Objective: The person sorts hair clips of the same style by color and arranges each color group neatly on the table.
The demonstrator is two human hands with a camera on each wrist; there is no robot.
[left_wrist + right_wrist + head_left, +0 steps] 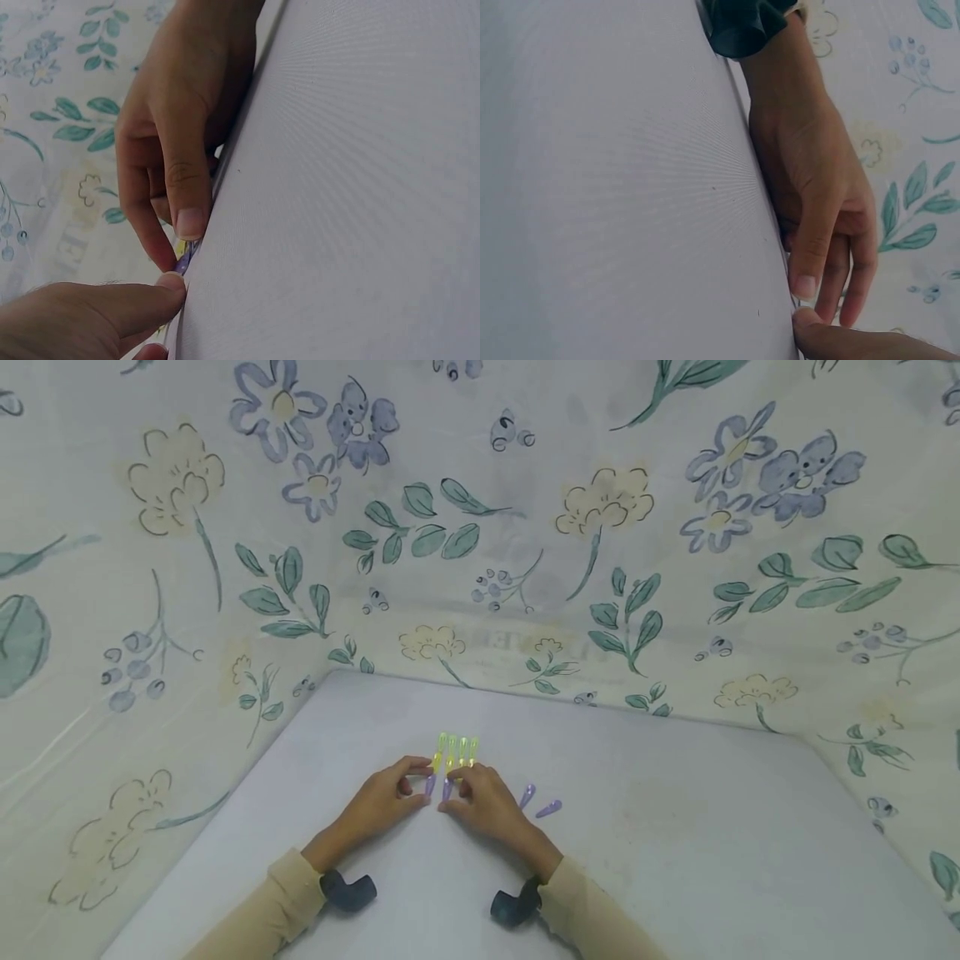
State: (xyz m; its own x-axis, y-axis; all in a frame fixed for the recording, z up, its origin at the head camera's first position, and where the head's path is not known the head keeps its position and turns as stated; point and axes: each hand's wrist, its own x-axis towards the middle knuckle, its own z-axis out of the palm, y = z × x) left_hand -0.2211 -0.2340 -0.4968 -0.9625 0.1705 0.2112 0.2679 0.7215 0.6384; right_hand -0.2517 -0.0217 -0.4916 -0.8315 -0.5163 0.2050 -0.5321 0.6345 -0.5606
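Note:
Purple, yellow and green teardrop-shaped hair clips lie in short columns on the white table. My left hand (390, 789) pinches a purple clip (430, 785) between thumb and fingers, at the lower end of the left column. Just beside it, my right hand (486, 800) has thumb and fingertips on another purple clip (447, 790). Above the hands sit yellow clips (437, 761) and, further up, a row of green clips (452, 742). In the left wrist view, a purple clip (183, 259) shows between both hands' fingertips. Right fingers partly cover the columns on the right.
Two loose purple clips, one nearer (528, 794) and one further right (550, 809), lie right of my right hand. Dark bands (348, 892) sit at both wrists. A flower-patterned sheet (525, 568) rises behind the white table (712, 827).

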